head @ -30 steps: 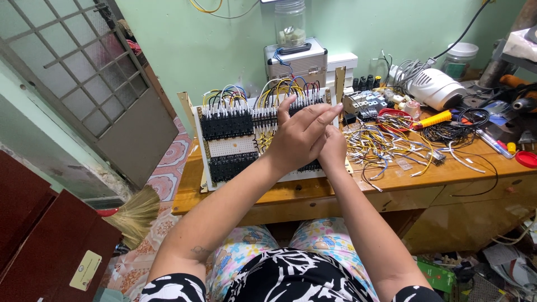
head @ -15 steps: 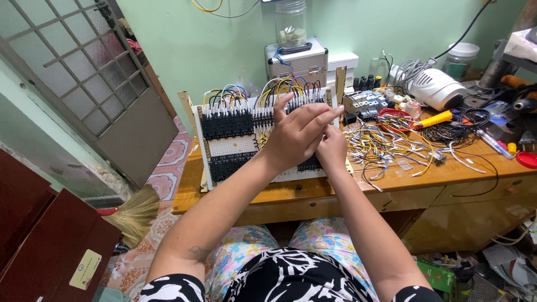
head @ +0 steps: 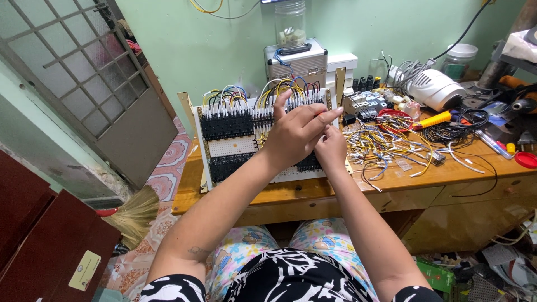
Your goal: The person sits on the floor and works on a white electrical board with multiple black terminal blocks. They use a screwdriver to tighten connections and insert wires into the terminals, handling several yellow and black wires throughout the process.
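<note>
1. Black-and-white patterned cloth and flowered trousers fill the nearest edge of the view; both forearms reach forward from there over the wooden desk (head: 313, 193).
2. The left hand (head: 295, 134) hovers over the middle of the wiring panel (head: 235, 148), its fingers bunched and pointing right, with the forefinger raised toward the upper row of terminals.
3. The right hand (head: 331, 150) sits just beside and partly under the left; the two are together, touching. The fingertips of both are hidden behind the left hand, so I cannot tell whether either one pinches a wire, though something red shows at the left fingertips.
4. The wiring panel stands tilted on the desk, a white perforated board carrying rows of black terminal blocks (head: 226, 124), with yellow, blue and white wires looping over its top edge.
5. Right of the panel lies a loose heap of cut wires (head: 386, 146) in yellow and white, spread across the desk.
6. Beyond the heap rest a yellow-handled tool (head: 433, 119) and a white plastic appliance (head: 436, 89).
7. Behind the panel, against the green wall, stand a small metal case (head: 296, 60) and a clear jar (head: 291, 25) on top of it.
8. A straw broom (head: 134, 212) lies on the floor at the left.
</note>
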